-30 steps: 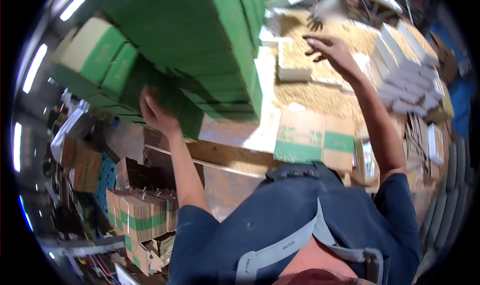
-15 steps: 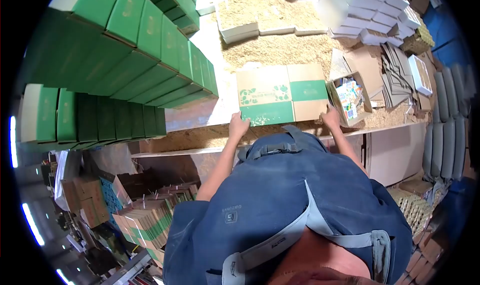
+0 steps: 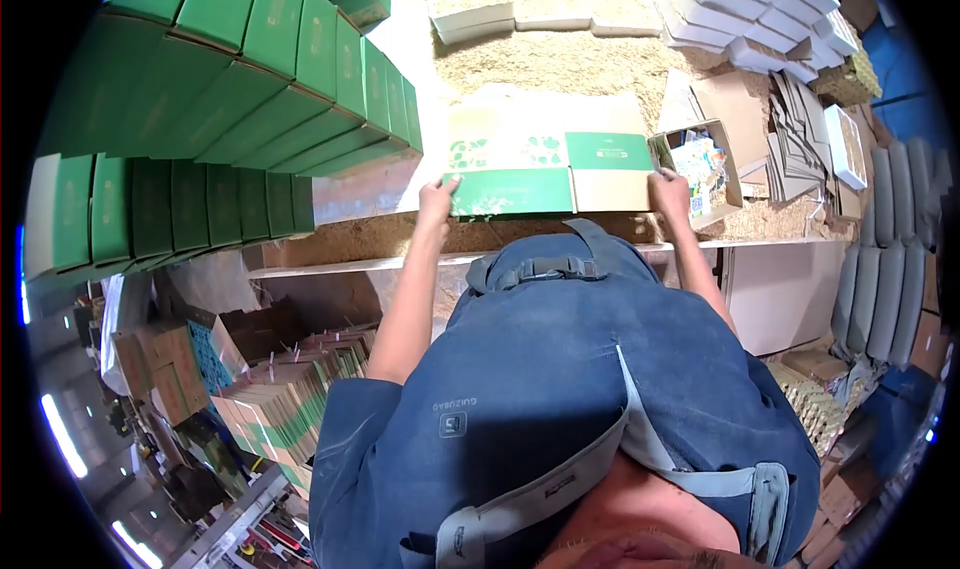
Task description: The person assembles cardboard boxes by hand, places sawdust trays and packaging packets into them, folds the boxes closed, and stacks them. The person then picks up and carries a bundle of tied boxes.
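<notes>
A flat, folded cardboard box [image 3: 520, 191], tan with green panels and a green leaf print, is held up above the sawdust-covered table. Its near part tilts towards me and its far part catches bright light. At its left edge my left hand [image 3: 436, 202] grips it, thumb on top. My right hand [image 3: 671, 193] is closed on the right edge, close beside a small open carton [image 3: 735, 184] holding colourful printed packets [image 3: 697, 169]. The fingers under the cardboard are hidden.
Stacked green boxes [image 3: 270, 49] stand at the left. White foam boxes [image 3: 740, 9] are piled at the back right. Grey cardboard pieces [image 3: 793, 149] lie right of the carton. Below the table's front edge [image 3: 350, 263], bundled flat cartons [image 3: 270, 409] stand at the lower left.
Both hands have raised and tilted the flat cardboard box, moving it slightly left and away from my body. The view has shifted a little.
</notes>
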